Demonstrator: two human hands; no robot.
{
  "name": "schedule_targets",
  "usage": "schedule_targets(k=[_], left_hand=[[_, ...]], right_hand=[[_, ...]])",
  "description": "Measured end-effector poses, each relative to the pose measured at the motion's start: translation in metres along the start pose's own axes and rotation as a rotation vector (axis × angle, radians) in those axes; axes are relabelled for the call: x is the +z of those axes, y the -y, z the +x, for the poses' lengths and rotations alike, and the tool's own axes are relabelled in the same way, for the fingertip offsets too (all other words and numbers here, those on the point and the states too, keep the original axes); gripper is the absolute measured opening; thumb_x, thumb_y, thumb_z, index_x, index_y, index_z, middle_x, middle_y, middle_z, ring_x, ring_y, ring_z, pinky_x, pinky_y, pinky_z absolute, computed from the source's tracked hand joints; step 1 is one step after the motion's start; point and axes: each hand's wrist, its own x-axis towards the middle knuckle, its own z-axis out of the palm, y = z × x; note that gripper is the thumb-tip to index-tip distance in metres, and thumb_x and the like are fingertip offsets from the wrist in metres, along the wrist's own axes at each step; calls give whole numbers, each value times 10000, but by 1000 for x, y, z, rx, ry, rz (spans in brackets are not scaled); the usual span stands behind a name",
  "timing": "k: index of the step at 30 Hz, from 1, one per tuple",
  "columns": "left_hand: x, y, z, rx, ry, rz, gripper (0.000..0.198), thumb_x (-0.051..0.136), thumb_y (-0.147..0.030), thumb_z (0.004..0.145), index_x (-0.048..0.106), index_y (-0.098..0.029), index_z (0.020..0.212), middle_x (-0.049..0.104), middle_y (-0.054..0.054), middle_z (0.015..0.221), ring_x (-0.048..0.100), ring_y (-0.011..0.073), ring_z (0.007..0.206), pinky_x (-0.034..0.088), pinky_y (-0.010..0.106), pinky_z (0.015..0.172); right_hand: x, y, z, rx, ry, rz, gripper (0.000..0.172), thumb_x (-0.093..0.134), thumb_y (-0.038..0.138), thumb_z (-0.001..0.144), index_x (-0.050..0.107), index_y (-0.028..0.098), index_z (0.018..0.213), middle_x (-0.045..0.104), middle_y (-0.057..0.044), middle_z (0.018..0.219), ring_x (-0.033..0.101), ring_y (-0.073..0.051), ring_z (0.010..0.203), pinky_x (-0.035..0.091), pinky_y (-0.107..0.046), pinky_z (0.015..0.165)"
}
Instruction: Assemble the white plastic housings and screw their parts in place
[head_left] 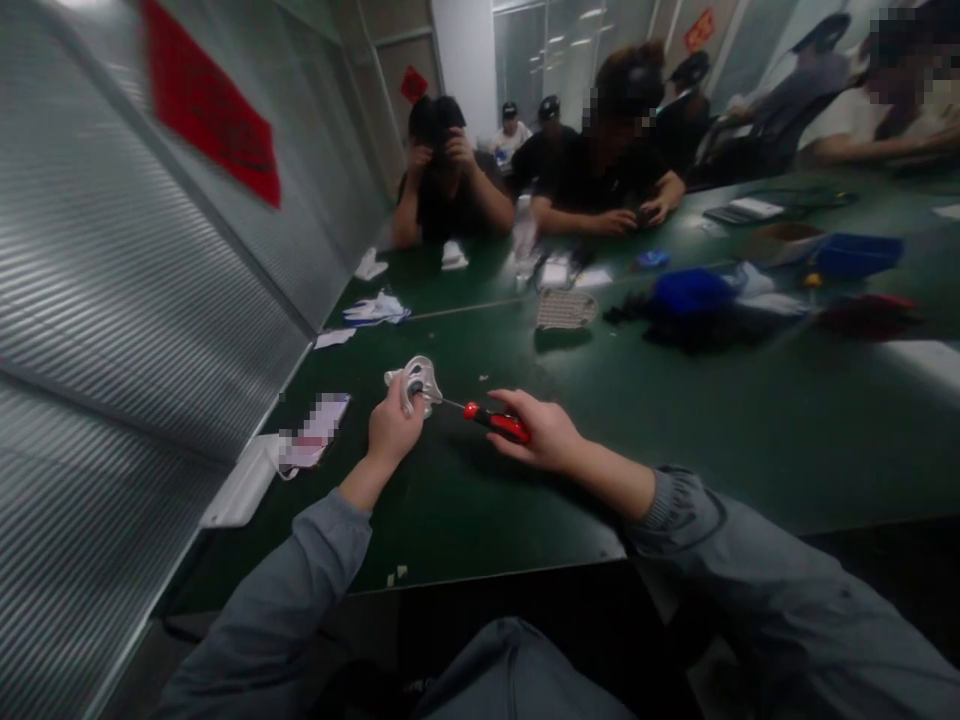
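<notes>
My left hand [395,428] is closed around a white, curved plastic part [421,374] with dark spots in its openings; its exact kind is unclear. In my right hand [546,430] is a screwdriver [501,421] with a red and black handle, gripped between thumb and fingers. Its thin metal shaft points left, and the tip meets the white part near my left thumb, though the exact contact point is too small to make out. Both hands are above the green table [480,520].
Left of my hands lie a phone [321,430] and a white case-like object [244,485] beside the ribbed partition [112,400]. Gloves [377,308], a beige grid-like piece [565,309], a bottle [524,235] and blue items [694,290] lie farther off. Several people sit across the table.
</notes>
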Motion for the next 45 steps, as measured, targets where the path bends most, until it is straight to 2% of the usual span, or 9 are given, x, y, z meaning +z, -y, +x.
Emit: schedule_targets(k=[5, 10, 15, 21, 27, 32, 37, 42, 45], left_hand=[[-2, -2, 0, -6, -2, -1, 483, 504, -343, 931, 488, -167, 1381, 741, 112, 957, 721, 270, 798, 512, 314, 693], [-2, -1, 1, 6, 2, -16, 476, 495, -355, 934, 500, -159, 1368, 738, 115, 959, 717, 267, 795, 512, 313, 695], [-1, -1, 2, -25, 4, -4, 506, 492, -361, 928, 486, -136, 1381, 735, 127, 937, 713, 274, 784, 515, 325, 695], [-2, -3, 1, -23, -1, 1, 509, 491, -375, 927, 493, -128, 1372, 732, 127, 896, 712, 278, 763, 515, 328, 684], [-3, -3, 0, -7, 2, -8, 499, 491, -356, 930, 487, -146, 1382, 733, 118, 931, 708, 257, 750, 506, 310, 678], [-5, -4, 0, -32, 20, -6, 481, 476, -356, 938, 496, -146, 1370, 729, 111, 905, 702, 253, 733, 494, 300, 652], [-4, -4, 0, -16, 14, 11, 492, 476, -354, 935, 489, -138, 1376, 730, 116, 899, 707, 266, 743, 492, 306, 653], [-3, -3, 0, -19, 14, 13, 502, 474, -349, 936, 475, -136, 1390, 735, 128, 944, 715, 273, 781, 496, 306, 669], [-2, -3, 0, -24, 20, 18, 505, 478, -356, 933, 478, -133, 1386, 734, 126, 926, 714, 273, 767, 489, 305, 653]], right_hand=[[0, -1, -2, -17, 49, 0, 494, 526, 438, 947, 469, 154, 1347, 706, -45, 860, 620, -130, 608, 443, -226, 556], [2, -1, -1, -45, -8, -40, 555, 627, 358, 867, 448, 172, 1358, 661, -104, 1083, 654, -183, 828, 490, -254, 629], [-1, -1, 0, -25, 41, -55, 543, 609, 389, 900, 445, 176, 1372, 635, -113, 1109, 638, -175, 809, 480, -252, 616], [0, -1, -2, 48, 100, -28, 567, 475, 429, 972, 358, 145, 1449, 661, -2, 742, 569, -123, 549, 407, -221, 530], [-1, 2, -2, 35, 1, 57, 645, 585, 490, 896, 398, 152, 1413, 695, -80, 966, 650, -159, 740, 487, -248, 636], [0, 0, -2, 52, 80, 17, 597, 522, 457, 942, 384, 146, 1432, 661, -6, 753, 561, -117, 549, 417, -220, 538], [-1, 2, -1, 8, -5, 30, 624, 585, 447, 894, 393, 157, 1413, 665, -108, 1050, 632, -170, 768, 482, -260, 632], [-1, 1, -2, 12, 75, 28, 554, 482, 404, 963, 374, 148, 1441, 658, -23, 788, 594, -143, 611, 449, -241, 566], [1, 0, -2, 26, 39, 39, 634, 565, 405, 911, 350, 152, 1451, 671, -45, 878, 620, -154, 679, 474, -249, 594]])
